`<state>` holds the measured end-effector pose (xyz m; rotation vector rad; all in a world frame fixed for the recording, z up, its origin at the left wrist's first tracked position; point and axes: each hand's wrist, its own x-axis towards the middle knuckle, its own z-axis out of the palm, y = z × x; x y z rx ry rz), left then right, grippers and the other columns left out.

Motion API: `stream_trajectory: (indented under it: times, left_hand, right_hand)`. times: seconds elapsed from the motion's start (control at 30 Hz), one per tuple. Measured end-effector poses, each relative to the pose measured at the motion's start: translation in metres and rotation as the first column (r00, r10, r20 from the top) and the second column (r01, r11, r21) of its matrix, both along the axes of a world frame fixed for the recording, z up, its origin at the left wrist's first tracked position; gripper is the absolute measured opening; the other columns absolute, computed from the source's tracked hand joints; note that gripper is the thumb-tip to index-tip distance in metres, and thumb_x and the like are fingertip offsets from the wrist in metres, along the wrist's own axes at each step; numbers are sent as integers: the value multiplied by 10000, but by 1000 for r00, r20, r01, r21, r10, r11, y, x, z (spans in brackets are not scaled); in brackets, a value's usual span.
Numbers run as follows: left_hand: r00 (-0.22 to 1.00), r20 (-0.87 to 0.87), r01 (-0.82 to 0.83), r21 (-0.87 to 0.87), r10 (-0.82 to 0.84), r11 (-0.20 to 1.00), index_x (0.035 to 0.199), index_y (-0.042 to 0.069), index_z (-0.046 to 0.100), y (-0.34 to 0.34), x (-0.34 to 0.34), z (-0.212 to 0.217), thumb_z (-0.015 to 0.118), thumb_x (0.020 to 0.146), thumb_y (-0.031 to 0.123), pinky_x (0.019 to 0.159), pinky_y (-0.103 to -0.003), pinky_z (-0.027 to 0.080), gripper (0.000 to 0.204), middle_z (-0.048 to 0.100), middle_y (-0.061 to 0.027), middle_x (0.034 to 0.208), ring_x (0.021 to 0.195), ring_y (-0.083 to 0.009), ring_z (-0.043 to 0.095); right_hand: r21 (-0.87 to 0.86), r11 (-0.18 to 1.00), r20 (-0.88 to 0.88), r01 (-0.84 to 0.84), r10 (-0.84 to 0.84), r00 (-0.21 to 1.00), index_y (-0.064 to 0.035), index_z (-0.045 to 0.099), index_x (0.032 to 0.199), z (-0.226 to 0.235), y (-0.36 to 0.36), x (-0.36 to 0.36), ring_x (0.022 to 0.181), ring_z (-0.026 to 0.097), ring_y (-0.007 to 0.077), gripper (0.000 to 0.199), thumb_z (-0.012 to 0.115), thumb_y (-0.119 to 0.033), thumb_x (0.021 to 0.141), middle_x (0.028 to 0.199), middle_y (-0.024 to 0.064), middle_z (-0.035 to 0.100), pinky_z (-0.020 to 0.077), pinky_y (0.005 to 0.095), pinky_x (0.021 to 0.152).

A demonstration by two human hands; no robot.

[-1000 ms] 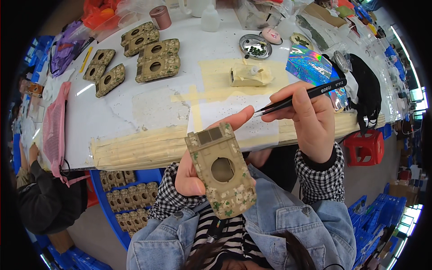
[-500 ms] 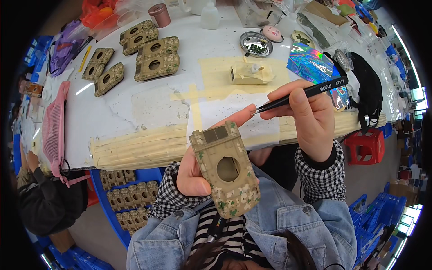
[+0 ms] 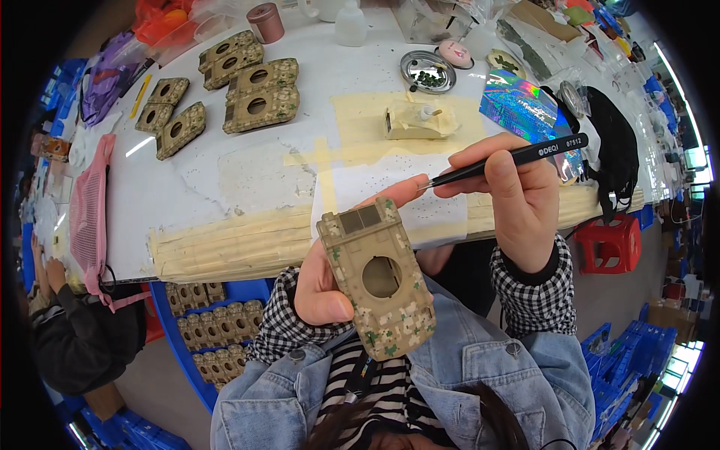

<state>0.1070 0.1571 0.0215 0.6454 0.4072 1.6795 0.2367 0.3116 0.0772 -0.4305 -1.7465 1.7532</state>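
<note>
My left hand (image 3: 324,294) grips a camouflage-painted model tank hull (image 3: 386,319), its round hole facing up and its dark-grilled end pointing away from me. The index finger reaches out past that end. Between thumb and fingers, my right hand (image 3: 517,199) holds black tweezers (image 3: 517,158), their thin tips touching or almost touching the left fingertip. Whether the tips hold something tiny, I cannot make out. Beneath the hands lies a white paper sheet (image 3: 360,178) dotted with small dark specks. Beyond it stands a small tape-covered block (image 3: 401,129) with a little nozzle on top.
More camouflage hulls (image 3: 259,109) sit at the left on the white table (image 3: 262,157). A round metal dish (image 3: 442,64) of dark green bits stands farther back, near a shiny holographic sheet (image 3: 517,109). Below the taped edge, a blue tray (image 3: 176,341) holds several hulls. A red stool (image 3: 609,246) stands right.
The hull has tilted slightly and risen a touch in my left hand. The tweezers have swung a little, their rear end shifting right and down, with the tips still by the left fingertip.
</note>
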Motion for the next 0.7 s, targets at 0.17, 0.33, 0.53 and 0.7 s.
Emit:
stream_trajectory:
  times: [0.17,0.33,0.53,0.7]
  left_hand:
    - [996,-3,-86,-84,86,993,1387,-86,153,3,4,1,822,553,428,670,-398,540,1186,31,-291,1456,847,-336,616]
    - [991,11,-129,-100,131,987,1391,-79,142,4,11,11,823,577,429,626,-415,577,1176,-18,-314,1448,786,-360,658]
    - [993,115,16,108,-29,994,1398,-99,6,6,8,8,758,659,202,1071,-405,264,1097,157,-206,1465,1310,-283,324]
    - [997,74,-11,114,3,993,1394,-108,19,6,10,9,743,665,178,1076,-429,250,1066,80,-205,1483,1331,-301,276]
  right_hand:
    - [13,1000,-45,21,-21,999,70,572,949,-3,-1,0,769,665,197,291,480,-206,953,888,127,625,534,256,697]
    - [67,998,-122,18,-10,993,71,530,980,-6,-6,2,851,652,219,297,434,-210,967,901,135,599,541,289,761]
    - [195,980,-105,40,-20,994,63,490,1000,-15,-12,3,851,636,277,331,333,-228,989,962,154,522,565,392,776]
    - [170,985,-101,29,-12,995,64,490,991,-17,-12,2,834,641,273,337,330,-233,990,950,148,528,570,387,759]
